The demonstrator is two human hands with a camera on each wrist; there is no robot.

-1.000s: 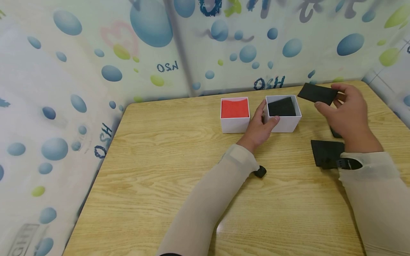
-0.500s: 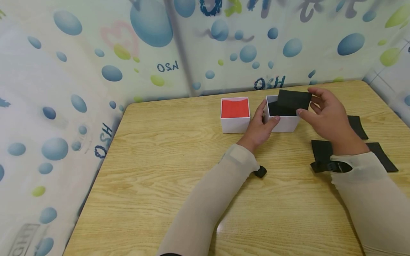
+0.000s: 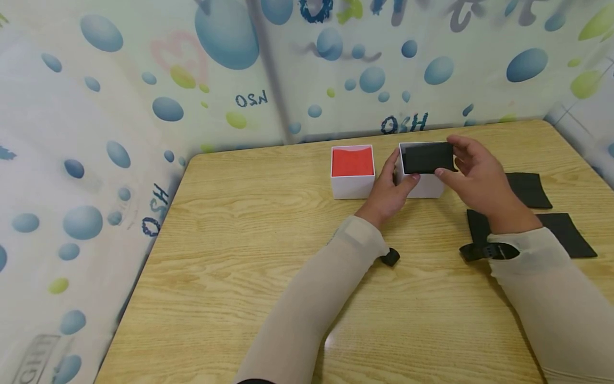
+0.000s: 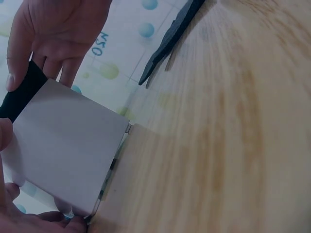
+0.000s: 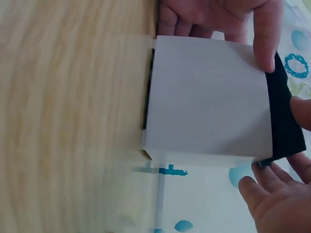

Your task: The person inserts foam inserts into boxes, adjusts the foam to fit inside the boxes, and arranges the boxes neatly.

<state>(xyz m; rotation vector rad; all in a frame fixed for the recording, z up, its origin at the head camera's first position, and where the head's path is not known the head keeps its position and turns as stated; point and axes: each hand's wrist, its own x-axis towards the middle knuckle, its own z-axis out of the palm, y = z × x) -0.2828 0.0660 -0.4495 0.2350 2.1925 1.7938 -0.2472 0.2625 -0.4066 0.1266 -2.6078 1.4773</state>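
A white open-topped box (image 3: 424, 188) stands near the far side of the table. My left hand (image 3: 384, 193) grips its left side, thumb at the front rim and fingers along the side wall. Between thumb and fingers my right hand (image 3: 484, 184) pinches the right end of a thin black rectangular sheet (image 3: 428, 158). The sheet lies across the box's opening and covers most of it, hiding the inside. In the right wrist view the black sheet (image 5: 285, 116) sticks out above the rim of the white box (image 5: 211, 97).
Left of that box stands a second white box (image 3: 353, 188), filled with something red (image 3: 352, 162). To the right lie more black sheets, one farther back (image 3: 531, 190) and a nearer one (image 3: 568, 234) under the right forearm. A patterned wall covering (image 3: 331, 80) borders the wooden table (image 3: 230, 240).
My right hand has moved left and down, carrying the black sheet from beside the box to over its opening. My left hand has kept its hold on the box.
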